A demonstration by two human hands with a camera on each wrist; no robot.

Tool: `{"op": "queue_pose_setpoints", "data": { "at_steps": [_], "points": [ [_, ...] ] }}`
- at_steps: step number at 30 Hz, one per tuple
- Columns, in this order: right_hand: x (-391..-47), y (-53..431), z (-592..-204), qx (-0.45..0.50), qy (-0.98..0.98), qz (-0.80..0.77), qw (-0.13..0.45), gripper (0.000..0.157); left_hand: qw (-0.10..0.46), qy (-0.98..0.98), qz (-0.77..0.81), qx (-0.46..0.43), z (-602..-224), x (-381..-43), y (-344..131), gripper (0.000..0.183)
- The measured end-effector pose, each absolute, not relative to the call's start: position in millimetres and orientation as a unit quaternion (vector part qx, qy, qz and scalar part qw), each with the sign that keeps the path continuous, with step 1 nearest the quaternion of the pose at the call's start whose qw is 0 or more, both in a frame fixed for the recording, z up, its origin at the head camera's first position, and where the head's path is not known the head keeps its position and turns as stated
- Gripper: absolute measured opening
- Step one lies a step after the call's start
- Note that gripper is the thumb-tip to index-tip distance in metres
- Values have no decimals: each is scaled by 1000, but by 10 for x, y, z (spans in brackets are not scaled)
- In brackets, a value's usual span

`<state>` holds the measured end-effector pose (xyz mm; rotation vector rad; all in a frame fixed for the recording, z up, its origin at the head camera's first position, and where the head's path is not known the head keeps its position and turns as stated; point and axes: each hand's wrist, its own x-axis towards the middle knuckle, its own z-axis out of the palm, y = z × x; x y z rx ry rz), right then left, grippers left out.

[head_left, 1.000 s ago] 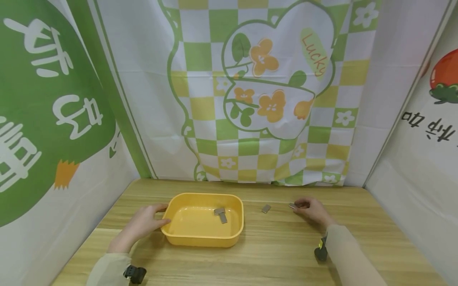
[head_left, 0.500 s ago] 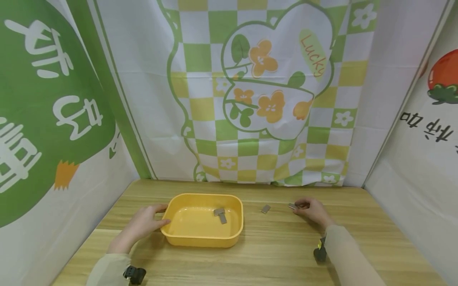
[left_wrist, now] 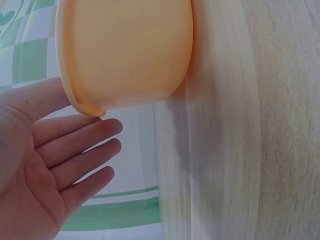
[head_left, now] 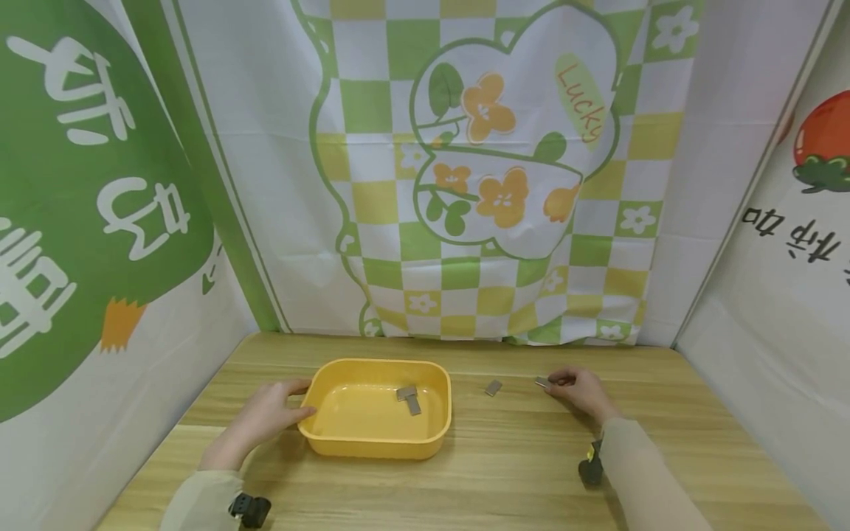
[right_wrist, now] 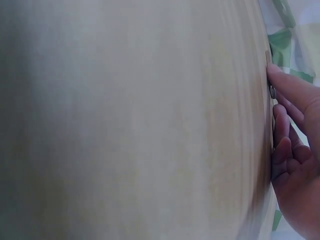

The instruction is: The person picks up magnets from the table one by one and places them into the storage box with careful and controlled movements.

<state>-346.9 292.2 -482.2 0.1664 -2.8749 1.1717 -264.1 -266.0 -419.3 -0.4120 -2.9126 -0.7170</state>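
My left hand (head_left: 262, 414) holds the left end of a yellow plastic box (head_left: 372, 448), thumb over the rim and the other fingers outside it. The left wrist view shows those outer fingers (left_wrist: 82, 162) nearly straight below the rim. Inside the box, toward its right end, lie two small flat grey metal pieces (head_left: 414, 405), one overlapping the other. To the right, my right hand (head_left: 584, 392) pinches a similar grey piece (head_left: 541, 382) at the tabletop, its left end sticking out past the fingertips. Another grey piece (head_left: 493, 388) lies on the wood between box and right hand.
The wooden table (head_left: 505, 479) is bounded by a checked cloth (head_left: 458, 295) at the back and printed white walls at both sides. A small black wrist device (head_left: 251, 509) sits at the left cuff, another (head_left: 590, 466) at the right cuff.
My right wrist and forearm have shifted slightly left, while the fingers stay at the same grey piece. The left hand, box and other pieces have not visibly moved.
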Motion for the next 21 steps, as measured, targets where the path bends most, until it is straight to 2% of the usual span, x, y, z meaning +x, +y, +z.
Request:
{"op": "queue_pose_setpoints", "data": {
  "at_steps": [21],
  "points": [
    [-3458, 2871, -4773, 49, -926, 374, 18, 29, 60, -959, -240, -138, -4198, -2644, -2674, 52]
  ]
}}
